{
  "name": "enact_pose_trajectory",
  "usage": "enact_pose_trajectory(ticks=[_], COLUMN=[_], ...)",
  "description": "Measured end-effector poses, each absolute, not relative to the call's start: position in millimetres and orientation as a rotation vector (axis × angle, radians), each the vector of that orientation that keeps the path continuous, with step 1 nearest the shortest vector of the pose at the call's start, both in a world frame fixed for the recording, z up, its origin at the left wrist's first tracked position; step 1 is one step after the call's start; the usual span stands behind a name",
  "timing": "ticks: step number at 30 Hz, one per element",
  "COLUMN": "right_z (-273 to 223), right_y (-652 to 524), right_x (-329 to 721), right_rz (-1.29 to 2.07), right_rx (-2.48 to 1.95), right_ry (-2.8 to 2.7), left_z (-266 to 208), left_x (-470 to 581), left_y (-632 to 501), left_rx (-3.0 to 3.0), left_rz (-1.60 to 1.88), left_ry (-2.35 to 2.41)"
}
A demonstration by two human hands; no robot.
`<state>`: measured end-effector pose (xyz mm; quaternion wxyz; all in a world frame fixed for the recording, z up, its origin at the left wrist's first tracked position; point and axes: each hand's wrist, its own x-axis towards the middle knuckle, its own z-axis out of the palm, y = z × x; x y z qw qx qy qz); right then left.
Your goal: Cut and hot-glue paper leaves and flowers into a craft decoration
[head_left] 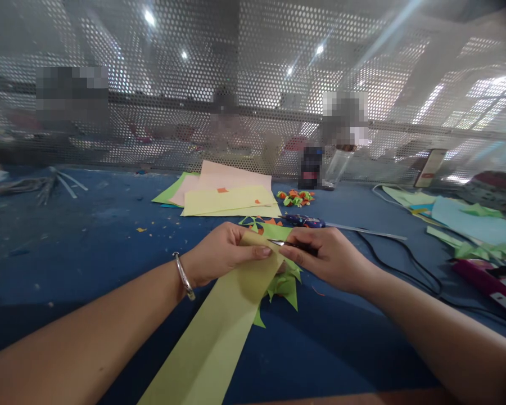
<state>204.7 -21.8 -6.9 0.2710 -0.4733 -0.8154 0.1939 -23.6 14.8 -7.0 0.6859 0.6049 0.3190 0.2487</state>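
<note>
A long strip of pale yellow paper [219,332] runs from the front edge of the view up to my hands. My left hand [231,250] is closed on its upper end, thumb on top, where the paper curls over. In my right hand [326,256] is a small pair of scissors [278,242] with pointed silver blades, its handle mostly hidden by my fingers. The blades lie at the paper's top edge, close to my left thumb. Beneath and beside the strip lie light green paper scraps [287,289] with pointed edges.
Behind my hands are stacked coloured sheets [231,199], a pile of orange and green paper pieces [296,198] and a blue glue gun [303,221] with a clear glue stick. A black cord [405,256] and a magenta power strip [487,284] lie right. A perforated metal screen [257,73] stands behind.
</note>
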Motion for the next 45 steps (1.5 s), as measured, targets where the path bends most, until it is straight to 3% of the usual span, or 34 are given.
enact_pose_trajectory(ticks=[45], right_z=[-13.5], right_y=[-20.0], right_x=[201.4], right_rz=[0.606], right_rx=[-1.24], right_ry=[-2.166], left_z=[-10.5], left_x=[-25.6], left_y=[18.4], left_rx=[1.401], left_rz=[0.515], left_ry=[0.727])
